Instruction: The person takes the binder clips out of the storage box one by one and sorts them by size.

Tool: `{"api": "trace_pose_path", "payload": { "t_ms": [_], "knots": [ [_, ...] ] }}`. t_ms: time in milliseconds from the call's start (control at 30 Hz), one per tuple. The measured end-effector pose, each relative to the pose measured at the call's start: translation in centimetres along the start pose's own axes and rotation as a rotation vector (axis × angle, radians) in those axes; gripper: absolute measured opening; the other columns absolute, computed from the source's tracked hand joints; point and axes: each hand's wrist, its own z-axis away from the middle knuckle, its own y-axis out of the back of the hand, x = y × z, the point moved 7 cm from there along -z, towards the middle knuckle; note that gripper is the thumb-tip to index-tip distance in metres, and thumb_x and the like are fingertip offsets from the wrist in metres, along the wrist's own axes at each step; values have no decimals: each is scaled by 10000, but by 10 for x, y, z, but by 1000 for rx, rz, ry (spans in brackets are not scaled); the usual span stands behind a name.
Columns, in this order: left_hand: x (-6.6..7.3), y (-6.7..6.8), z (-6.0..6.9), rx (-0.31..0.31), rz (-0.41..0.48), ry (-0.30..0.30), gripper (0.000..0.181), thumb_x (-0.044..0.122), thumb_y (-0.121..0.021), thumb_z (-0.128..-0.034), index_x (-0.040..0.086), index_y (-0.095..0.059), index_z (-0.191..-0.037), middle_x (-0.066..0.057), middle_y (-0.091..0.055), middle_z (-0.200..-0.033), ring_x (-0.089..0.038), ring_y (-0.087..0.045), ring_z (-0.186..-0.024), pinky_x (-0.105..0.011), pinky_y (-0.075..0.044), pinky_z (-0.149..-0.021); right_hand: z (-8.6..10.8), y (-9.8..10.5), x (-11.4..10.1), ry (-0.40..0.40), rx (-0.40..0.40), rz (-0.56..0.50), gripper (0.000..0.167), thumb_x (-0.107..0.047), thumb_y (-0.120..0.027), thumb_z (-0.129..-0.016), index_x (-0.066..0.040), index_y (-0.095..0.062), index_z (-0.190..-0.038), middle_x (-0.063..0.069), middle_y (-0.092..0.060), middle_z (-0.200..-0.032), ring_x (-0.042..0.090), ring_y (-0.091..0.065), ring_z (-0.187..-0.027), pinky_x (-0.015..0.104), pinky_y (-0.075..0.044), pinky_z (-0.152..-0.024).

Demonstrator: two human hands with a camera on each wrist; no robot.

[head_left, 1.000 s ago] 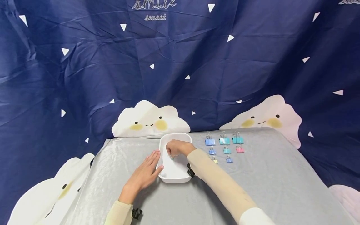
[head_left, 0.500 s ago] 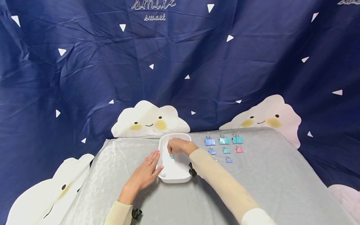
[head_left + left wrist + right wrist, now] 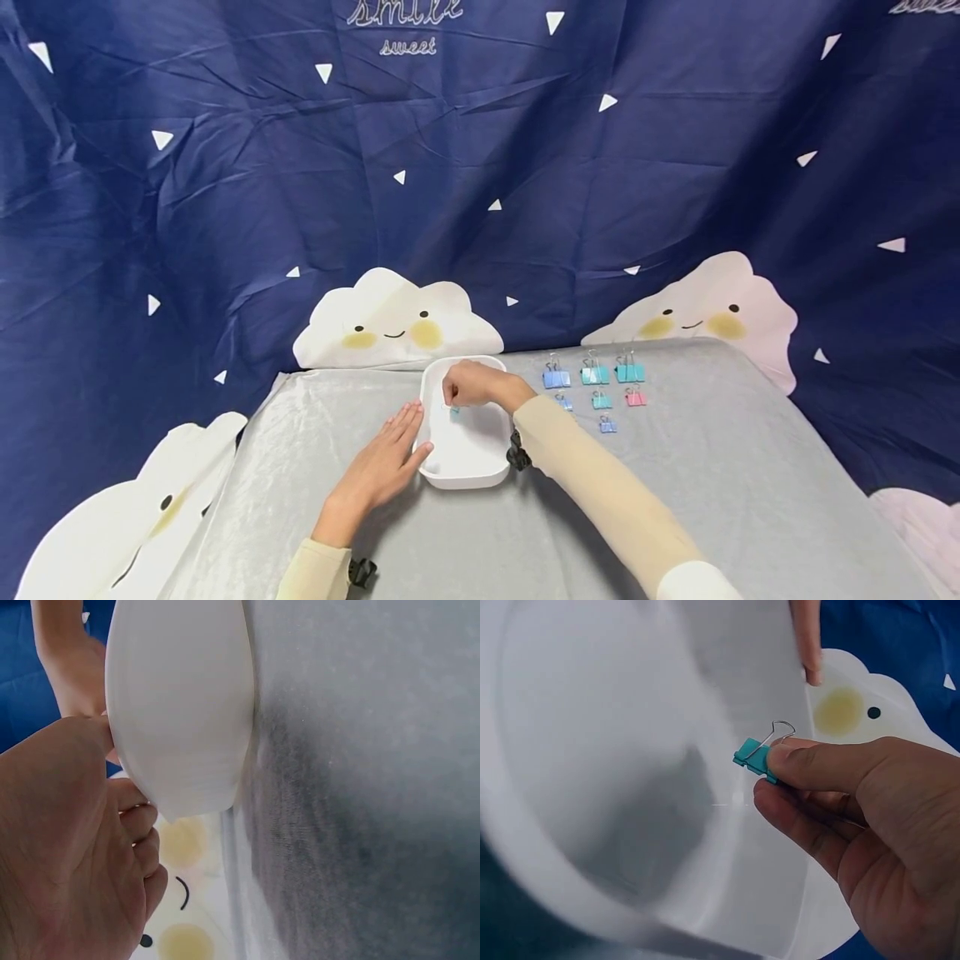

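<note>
My right hand is over the inside of a white plastic tub. Between thumb and fingertips it pinches a small teal binder clip, whose silver wire handle sticks up in the right wrist view. My left hand lies against the tub's left rim, fingers straight in the head view. Seen from the left wrist, that palm faces the camera and the thumb reaches the rim. My right hand and arm hide part of the tub's interior.
Right of the tub, binder clips stand in rows: a large blue clip, two large teal clips, smaller blue and teal ones, and a pink clip. Grey cloth covers the table. A navy curtain hangs behind.
My right hand has risen a little inside the tub, the teal clip still pinched. A small yellow clip on the table is now hidden by the right sleeve. My left hand stays at the rim.
</note>
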Motion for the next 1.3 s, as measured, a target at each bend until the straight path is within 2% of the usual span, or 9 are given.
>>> {"api": "trace_pose_path", "payload": {
  "t_ms": [267, 600, 800, 1000, 1300],
  "knots": [
    [-1, -1, 0, -11, -3, 13, 727, 491, -410, -1143, 39, -245, -1687, -91, -218, -1781, -274, -210, -1661, -484, -232, -1360, 15, 12, 3, 14, 37, -35, 105, -42, -760, -941, -115, -815, -889, -54, -739, -852, 65, -584, -758, 214, -526, -729],
    [1, 1, -2, 1, 3, -1, 728, 468, -438, -1139, 10, -261, -1677, -130, -248, -1769, -308, -228, -1655, -519, -245, -1352, 37, 30, 12, 79, 120, -44, 101, -26, -753, -921, -97, -812, -879, -25, -756, -878, 69, -632, -814, 226, -568, -812],
    [1, 2, -1, 17, 16, -8, 723, 451, -466, -1134, -1, -286, -1668, -142, -277, -1760, -317, -245, -1649, -531, -258, -1347, 54, 37, 19, 61, 131, -56, 102, -50, -737, -956, -96, -819, -917, -25, -747, -911, 59, -639, -830, 236, -571, -822],
    [-1, 2, 0, 35, 14, -14, 720, 444, -476, -1131, -4, -295, -1665, -144, -289, -1756, -319, -256, -1646, -533, -263, -1344, 73, 47, 25, 67, 174, -43, 100, -45, -742, -955, -95, -825, -929, -18, -746, -909, 63, -647, -811, 240, -574, -797],
    [2, 2, 0, 38, 15, -20, 723, 446, -471, -1132, -12, -295, -1662, -157, -287, -1755, -334, -265, -1642, -540, -265, -1340, 101, 59, 39, 31, 220, -86, 104, -31, -738, -958, -86, -823, -982, -11, -755, -934, 55, -644, -814, 232, -579, -777]
  ]
}}
